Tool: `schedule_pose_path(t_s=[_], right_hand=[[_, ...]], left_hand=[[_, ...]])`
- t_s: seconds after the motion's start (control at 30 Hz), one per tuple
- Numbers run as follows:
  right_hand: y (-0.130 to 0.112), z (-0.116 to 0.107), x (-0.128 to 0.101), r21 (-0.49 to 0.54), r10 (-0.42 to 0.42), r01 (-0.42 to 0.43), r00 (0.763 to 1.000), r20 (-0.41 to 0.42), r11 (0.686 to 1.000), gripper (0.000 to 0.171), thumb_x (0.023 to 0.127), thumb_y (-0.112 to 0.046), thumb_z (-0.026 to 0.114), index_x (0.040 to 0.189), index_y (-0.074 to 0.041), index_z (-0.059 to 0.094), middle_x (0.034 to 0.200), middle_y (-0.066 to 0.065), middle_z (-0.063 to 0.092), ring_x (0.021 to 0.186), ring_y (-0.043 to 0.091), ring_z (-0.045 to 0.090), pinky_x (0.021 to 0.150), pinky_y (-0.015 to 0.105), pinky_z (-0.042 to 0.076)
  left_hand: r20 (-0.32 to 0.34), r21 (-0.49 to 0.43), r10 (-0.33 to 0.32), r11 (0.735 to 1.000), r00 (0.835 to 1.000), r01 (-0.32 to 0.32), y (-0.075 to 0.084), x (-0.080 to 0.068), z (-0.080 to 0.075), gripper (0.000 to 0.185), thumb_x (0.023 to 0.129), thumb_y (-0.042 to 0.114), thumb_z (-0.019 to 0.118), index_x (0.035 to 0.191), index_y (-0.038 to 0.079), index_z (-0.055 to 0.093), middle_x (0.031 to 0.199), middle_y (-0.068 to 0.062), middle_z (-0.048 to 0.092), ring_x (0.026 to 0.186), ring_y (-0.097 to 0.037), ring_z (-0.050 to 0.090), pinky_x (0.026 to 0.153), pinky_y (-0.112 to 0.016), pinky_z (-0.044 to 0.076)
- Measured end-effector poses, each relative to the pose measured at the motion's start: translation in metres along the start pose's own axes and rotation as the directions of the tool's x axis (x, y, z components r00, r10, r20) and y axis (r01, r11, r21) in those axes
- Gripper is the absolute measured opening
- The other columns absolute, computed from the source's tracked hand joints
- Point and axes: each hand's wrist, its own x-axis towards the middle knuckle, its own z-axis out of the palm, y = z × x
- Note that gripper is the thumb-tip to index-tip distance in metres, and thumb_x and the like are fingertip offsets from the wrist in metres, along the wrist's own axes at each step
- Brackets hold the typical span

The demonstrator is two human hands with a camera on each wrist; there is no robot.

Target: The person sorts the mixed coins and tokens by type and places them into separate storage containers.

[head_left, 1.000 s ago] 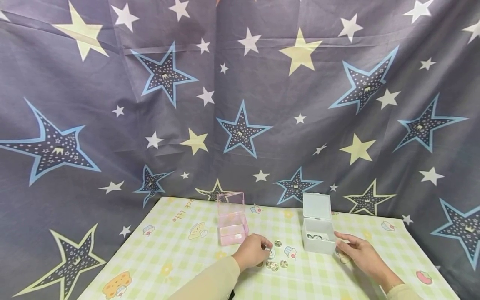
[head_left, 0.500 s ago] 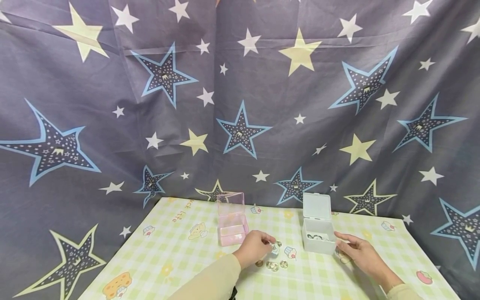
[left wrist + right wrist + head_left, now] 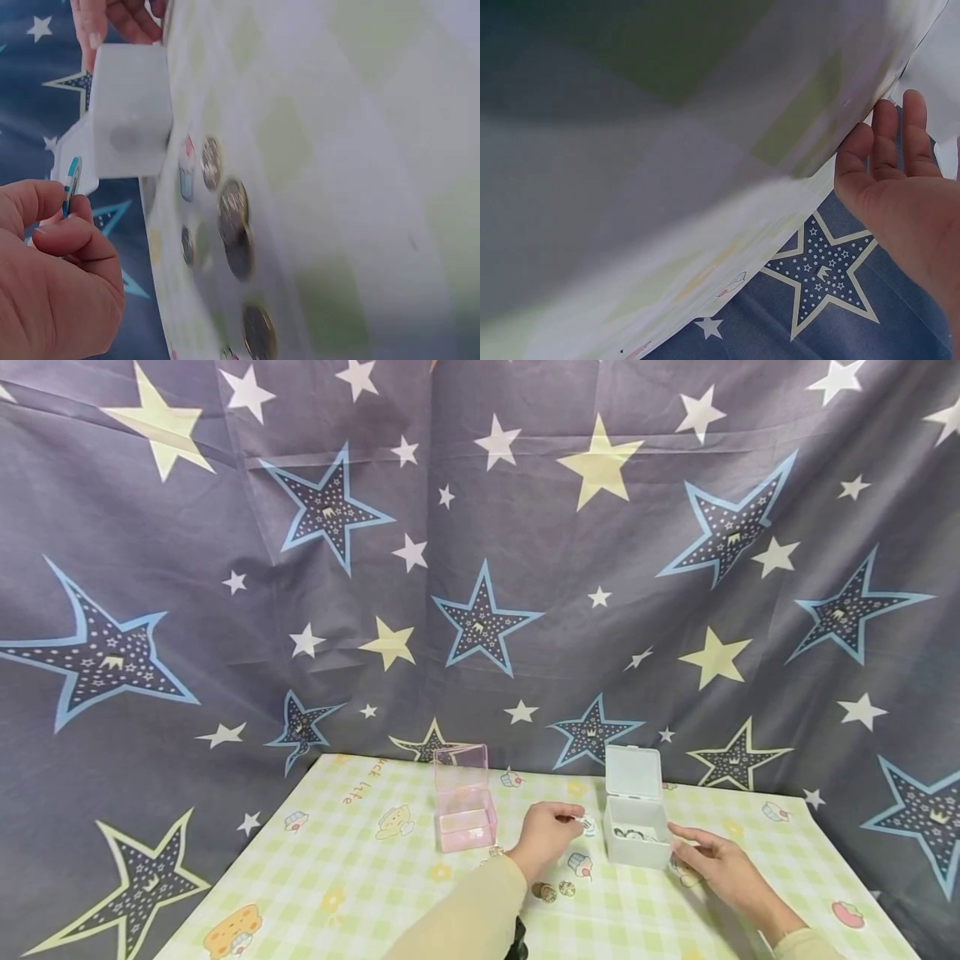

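My left hand [image 3: 551, 833] pinches a small flat white-and-blue disc [image 3: 588, 826] between thumb and fingers, just left of the white box [image 3: 640, 853]. Edge-on in the left wrist view, the disc [image 3: 72, 185] is thin with a blue rim. The white box has its lid raised, and several dark-and-white pieces [image 3: 636, 835] lie inside. My right hand [image 3: 716, 864] rests at the right side of that box with fingers extended; the right wrist view shows this hand [image 3: 907, 180] low beside the cloth. Below the left hand lie several gold-coloured coins [image 3: 233, 206].
An open pink see-through box [image 3: 467, 838] stands left of the left hand, its lid up. A green-and-white checked cloth [image 3: 390, 893] with printed pictures covers the table. A dark star-patterned curtain [image 3: 525, 543] hangs behind the table.
My left hand has lifted the white-and-blue disc away from the coins and carried it right and farther back, close to the white box. The right hand and both boxes stay in place.
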Motion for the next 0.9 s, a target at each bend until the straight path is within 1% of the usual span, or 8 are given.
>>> schedule_pose_path(t_s=[0.07, 0.17, 0.33, 0.47, 0.63, 0.77, 0.9], right_hand=[[0.0, 0.0, 0.001, 0.002, -0.001, 0.001, 1.0, -0.001, 1.0, 0.06, 0.107, -0.041, 0.064, 0.156, -0.008, 0.054, 0.127, 0.014, 0.078, 0.107, 0.008, 0.074, 0.088, 0.019, 0.053], [-0.001, 0.0, 0.001, 0.004, -0.008, 0.008, 1.0, -0.004, 1.0, 0.06, 0.107, -0.041, 0.065, 0.156, -0.007, 0.055, 0.127, 0.013, 0.078, 0.106, 0.007, 0.074, 0.087, 0.019, 0.053], [-0.001, 0.0, 0.0, 0.001, -0.023, 0.023, 1.0, -0.005, 1.0, 0.06, 0.107, -0.04, 0.065, 0.155, -0.006, 0.055, 0.126, 0.013, 0.079, 0.103, 0.002, 0.072, 0.087, 0.019, 0.053], [0.0, 0.001, 0.0, 0.005, -0.013, 0.013, 1.0, -0.003, 1.0, 0.06, 0.107, -0.04, 0.065, 0.155, -0.007, 0.055, 0.127, 0.013, 0.078, 0.104, 0.002, 0.072, 0.088, 0.019, 0.053], [0.001, 0.0, 0.001, 0.007, -0.001, 0.001, 1.0, 0.001, 1.0, 0.06, 0.107, -0.041, 0.064, 0.156, -0.008, 0.055, 0.128, 0.013, 0.078, 0.105, 0.005, 0.073, 0.088, 0.019, 0.053], [0.001, 0.0, 0.001, 0.01, 0.003, -0.003, 1.0, 0.001, 1.0, 0.06, 0.107, -0.041, 0.064, 0.156, -0.008, 0.055, 0.128, 0.013, 0.078, 0.105, 0.004, 0.073, 0.088, 0.019, 0.053], [0.002, 0.0, 0.001, 0.012, 0.001, -0.001, 1.0, -0.001, 1.0, 0.059, 0.107, -0.04, 0.065, 0.156, -0.007, 0.055, 0.127, 0.013, 0.078, 0.104, 0.003, 0.072, 0.088, 0.019, 0.053]], left_hand=[[-0.007, 0.003, 0.008, 1.0, 1.0, -0.008, 0.004, 0.002, 0.005, 0.024, 0.088, 0.0, 0.074, 0.11, 0.005, 0.084, 0.105, -0.003, 0.079, 0.088, -0.002, 0.061, 0.081, -0.022, 0.055], [-0.005, -0.01, 0.013, 1.0, 1.0, -0.013, 0.008, 0.002, 0.011, 0.025, 0.088, -0.001, 0.073, 0.111, 0.003, 0.083, 0.103, -0.005, 0.08, 0.087, -0.001, 0.061, 0.08, -0.022, 0.056], [-0.005, -0.024, -0.006, 1.0, 1.0, 0.006, 0.012, 0.002, 0.021, 0.023, 0.091, 0.0, 0.074, 0.11, 0.006, 0.084, 0.103, -0.004, 0.079, 0.086, 0.0, 0.061, 0.078, -0.02, 0.055], [-0.013, -0.019, -0.009, 1.0, 1.0, 0.009, 0.012, 0.003, 0.026, 0.023, 0.091, -0.001, 0.073, 0.11, 0.006, 0.084, 0.103, -0.005, 0.079, 0.087, -0.001, 0.061, 0.078, -0.019, 0.055], [-0.024, -0.046, -0.019, 0.999, 1.0, 0.018, 0.008, 0.002, 0.032, 0.024, 0.091, -0.003, 0.072, 0.111, 0.003, 0.082, 0.104, -0.004, 0.079, 0.088, -0.002, 0.062, 0.079, -0.02, 0.055], [-0.036, -0.064, -0.022, 0.998, 0.999, 0.019, 0.006, 0.002, 0.038, 0.024, 0.09, -0.003, 0.072, 0.11, 0.004, 0.082, 0.1, -0.001, 0.077, 0.086, -0.001, 0.06, 0.077, -0.018, 0.054], [-0.023, -0.071, -0.006, 0.997, 1.0, 0.004, 0.008, 0.0, 0.041, 0.025, 0.091, 0.001, 0.072, 0.113, 0.004, 0.081, 0.096, 0.002, 0.076, 0.084, 0.001, 0.059, 0.074, -0.017, 0.052]])
